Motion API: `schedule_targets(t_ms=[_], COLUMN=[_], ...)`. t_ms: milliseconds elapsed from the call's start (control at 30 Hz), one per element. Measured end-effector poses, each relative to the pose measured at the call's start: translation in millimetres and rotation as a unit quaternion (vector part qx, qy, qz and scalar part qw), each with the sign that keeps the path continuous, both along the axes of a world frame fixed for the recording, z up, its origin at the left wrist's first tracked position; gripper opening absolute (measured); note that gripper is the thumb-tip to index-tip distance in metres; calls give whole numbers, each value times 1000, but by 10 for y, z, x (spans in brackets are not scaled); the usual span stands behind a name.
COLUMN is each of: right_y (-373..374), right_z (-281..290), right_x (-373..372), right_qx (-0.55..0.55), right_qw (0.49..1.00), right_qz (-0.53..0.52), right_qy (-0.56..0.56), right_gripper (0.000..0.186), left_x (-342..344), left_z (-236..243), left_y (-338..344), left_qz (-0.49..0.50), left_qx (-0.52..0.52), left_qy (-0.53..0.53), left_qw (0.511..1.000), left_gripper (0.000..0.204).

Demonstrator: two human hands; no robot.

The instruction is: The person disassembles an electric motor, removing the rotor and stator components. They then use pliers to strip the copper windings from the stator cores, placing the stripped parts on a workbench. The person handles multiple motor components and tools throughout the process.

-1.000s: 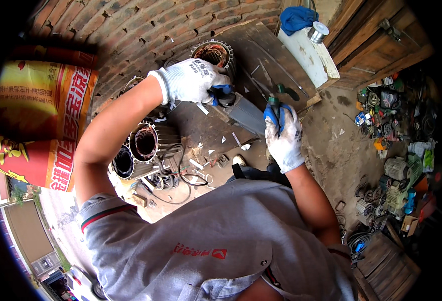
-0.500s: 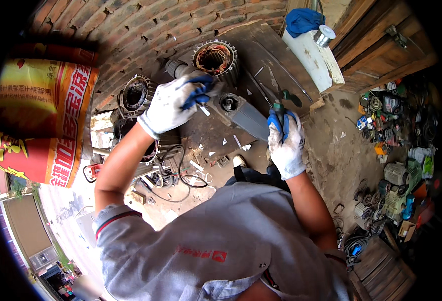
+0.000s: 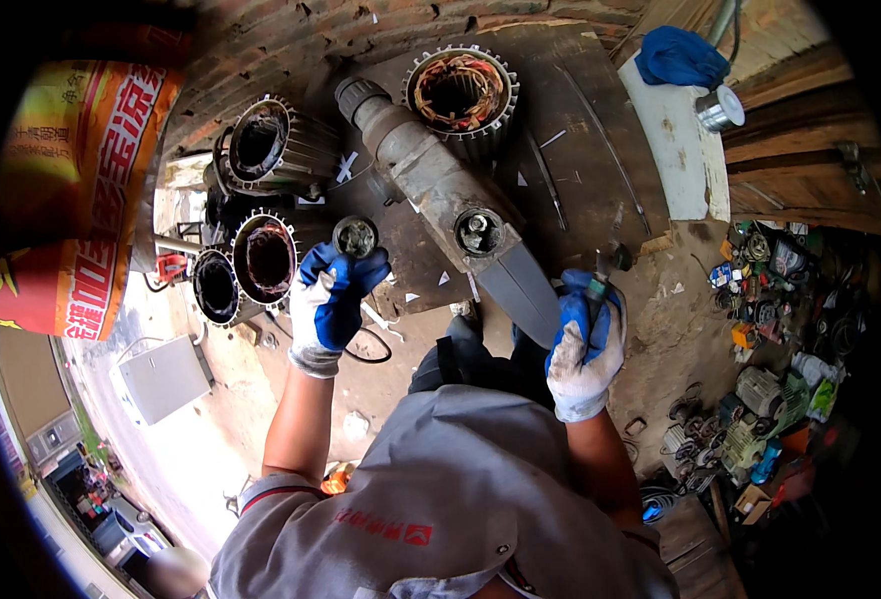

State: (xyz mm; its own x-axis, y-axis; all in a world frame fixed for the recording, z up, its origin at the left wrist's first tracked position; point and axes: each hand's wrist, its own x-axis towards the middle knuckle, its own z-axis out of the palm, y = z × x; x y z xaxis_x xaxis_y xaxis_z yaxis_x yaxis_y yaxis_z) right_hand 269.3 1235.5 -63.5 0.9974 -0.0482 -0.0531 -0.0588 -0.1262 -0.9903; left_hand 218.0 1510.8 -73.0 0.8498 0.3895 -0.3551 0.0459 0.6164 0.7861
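Observation:
A grey power tool (image 3: 425, 170) with a long metal body lies slantwise on the bench. Near its grey plastic housing (image 3: 513, 290) is a round opening (image 3: 479, 232) that shows greasy metal parts inside. My left hand (image 3: 330, 304), in a white and blue glove, is closed on a round metal cap (image 3: 355, 237), its hollow, greasy side facing up. The cap is apart from the tool, to its left. My gloved right hand (image 3: 587, 349) is wrapped round a screwdriver (image 3: 597, 290) with a dark green handle, beside the housing. Its tip cannot be made out.
Several finned motor housings (image 3: 505, 75) with windings stand at the back and left. Thin metal rods (image 3: 605, 145) and paper scraps lie on the dark bench (image 3: 585, 70). A blue cloth (image 3: 682, 57) and a wire spool (image 3: 720, 108) sit at right. Motors and parts (image 3: 760, 394) crowd the floor.
My left hand has come back from above the tool to its left, and the round cap now shows in its fingers. My right hand still holds the screwdriver. The view has shifted.

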Motion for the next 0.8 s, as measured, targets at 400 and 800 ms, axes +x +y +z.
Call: schedule_targets(t_ms=[400, 800], right_y=[-101, -137], right_z=[-35, 30], right_x=[115, 145], right_qx=[-86, -89], right_qw=[974, 979], right_qz=[75, 129], right_qy=[-197, -130], right_gripper=[39, 39], left_x=[-148, 981], left_z=[-320, 384], left_y=[-240, 17], left_qz=[-37, -33], left_qx=[-235, -10], left_qy=[-32, -206], left_qw=[971, 978], left_gripper=[34, 25])
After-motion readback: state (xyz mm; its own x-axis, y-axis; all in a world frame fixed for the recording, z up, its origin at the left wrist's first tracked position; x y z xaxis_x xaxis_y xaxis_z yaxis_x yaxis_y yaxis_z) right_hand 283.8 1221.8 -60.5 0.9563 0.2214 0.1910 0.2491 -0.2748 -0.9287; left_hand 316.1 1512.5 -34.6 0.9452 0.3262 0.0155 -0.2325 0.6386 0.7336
